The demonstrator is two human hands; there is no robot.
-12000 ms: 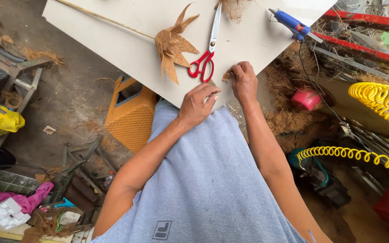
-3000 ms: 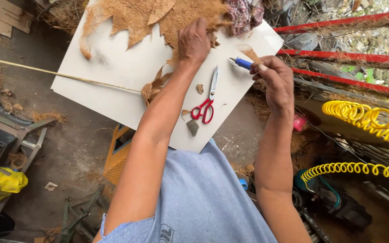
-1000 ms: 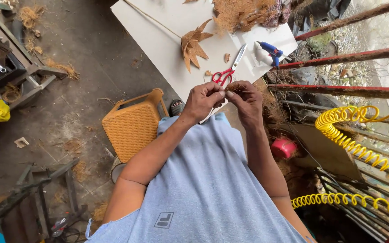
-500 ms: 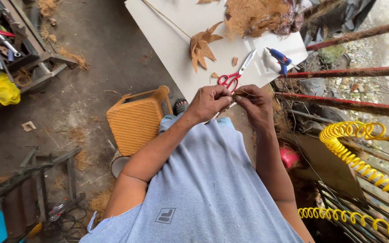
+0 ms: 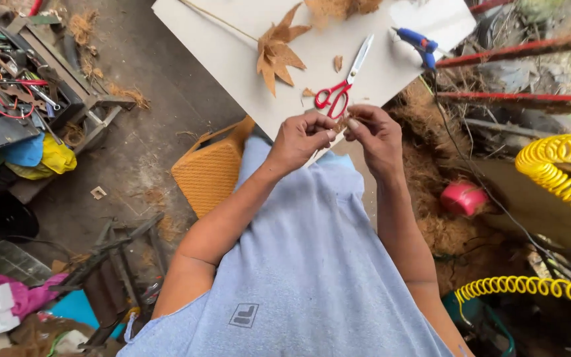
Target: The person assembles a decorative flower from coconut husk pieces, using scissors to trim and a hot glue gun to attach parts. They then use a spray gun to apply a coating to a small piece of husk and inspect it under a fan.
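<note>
A: We hold a small brown piece (image 5: 342, 123) between both hands, just above the near edge of the white table (image 5: 232, 59). Our left hand (image 5: 301, 139) pinches one end of it and our right hand (image 5: 377, 134) pinches the other end, fingertips almost touching.

B: How does the piece look?

A: Tiny, dry and fibrous, the same brown as the leaf-shaped cutout (image 5: 277, 51) beyond our left hand. Most of it is hidden by the fingers.

B: What could go wrong, in our opinion?

A: We think it may tear or slip down onto our lap, because the grip is only at the fingertips. Also the red scissors (image 5: 343, 84) lie just beyond our hands, so a careless reach may meet the blades.
</note>
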